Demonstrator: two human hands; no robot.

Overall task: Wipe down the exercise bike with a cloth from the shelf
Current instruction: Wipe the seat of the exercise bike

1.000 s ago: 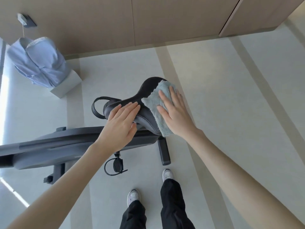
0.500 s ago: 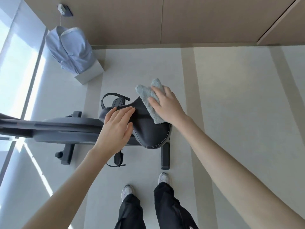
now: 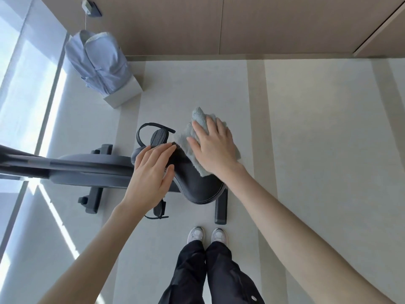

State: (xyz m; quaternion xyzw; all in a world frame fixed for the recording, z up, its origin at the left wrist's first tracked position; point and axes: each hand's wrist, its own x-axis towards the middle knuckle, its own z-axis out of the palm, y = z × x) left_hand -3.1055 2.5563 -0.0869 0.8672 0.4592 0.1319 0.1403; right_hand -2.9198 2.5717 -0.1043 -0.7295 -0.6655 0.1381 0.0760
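The dark grey exercise bike (image 3: 87, 170) stretches from the left edge to the middle, with its black saddle (image 3: 197, 185) below my hands. A pale blue-green cloth (image 3: 188, 137) lies over the far side of the saddle. My right hand (image 3: 213, 148) presses flat on the cloth with straight, spread fingers. My left hand (image 3: 151, 174) rests flat on the saddle's narrow left end, fingers straight and together. A black pedal with a strap (image 3: 158, 137) shows just beyond the saddle.
A pale blue garment bag (image 3: 98, 62) sits in a white box (image 3: 125, 93) near the wooden wall (image 3: 219, 25) at the back left. A bright window runs along the left. My legs and white shoes (image 3: 207, 234) stand right behind the bike's rear foot (image 3: 220, 209).
My right hand has slid the cloth across the saddle toward its far side. The view has shifted, and the left hand stays on the saddle's narrow end.
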